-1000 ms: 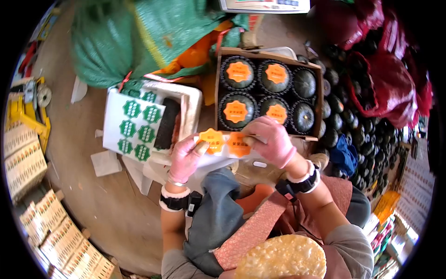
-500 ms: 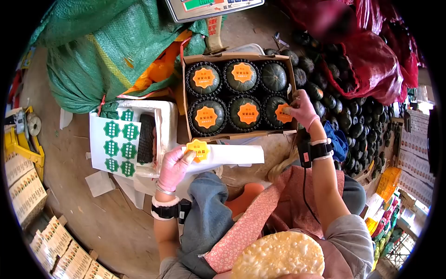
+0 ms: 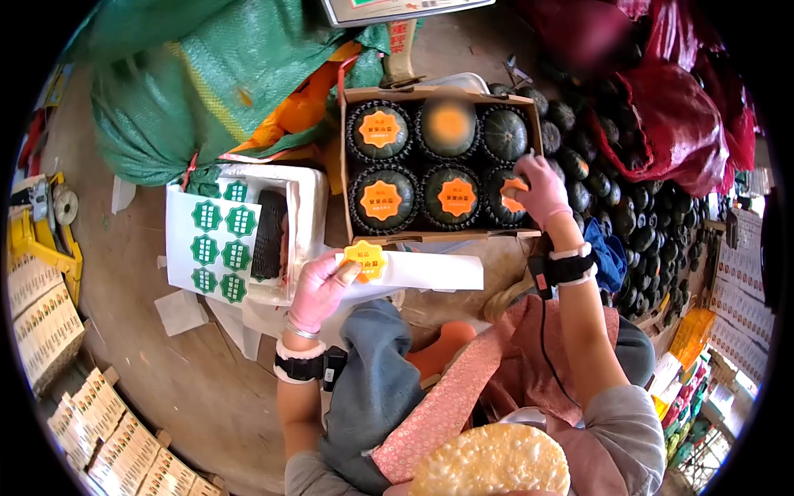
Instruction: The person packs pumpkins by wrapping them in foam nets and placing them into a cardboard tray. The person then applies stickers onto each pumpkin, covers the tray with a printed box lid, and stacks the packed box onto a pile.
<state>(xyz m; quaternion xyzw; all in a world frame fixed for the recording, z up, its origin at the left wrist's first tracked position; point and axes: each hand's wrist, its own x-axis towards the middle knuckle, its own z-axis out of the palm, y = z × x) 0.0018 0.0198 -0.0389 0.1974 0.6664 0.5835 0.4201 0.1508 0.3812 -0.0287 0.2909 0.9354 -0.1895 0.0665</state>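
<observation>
My left hand (image 3: 321, 291) pinches a white backing strip (image 3: 438, 271) bearing an orange scalloped label sticker (image 3: 365, 261). My right hand (image 3: 543, 192) is closed, fingertips at another orange sticker (image 3: 512, 195) lying against the lower-right dark green squash (image 3: 498, 213); the fingers partly cover both. That squash sits with several others in a cardboard box (image 3: 447, 237), each in a black foam net. Orange stickers show on the other squashes, except the upper-right squash (image 3: 504, 132), whose visible top is bare.
Left of the box, a white foam box (image 3: 308, 217) carries a sheet of green stickers (image 3: 186, 248). A green woven sack (image 3: 157, 107) and a scale (image 3: 397, 10) lie beyond. Loose squashes (image 3: 637, 223) and a red mesh sack (image 3: 670, 124) fill the right side.
The view has shifted, so the box appears slightly farther right. My right hand has moved a little up over the sticker on the lower-right squash. My left hand still holds the strip.
</observation>
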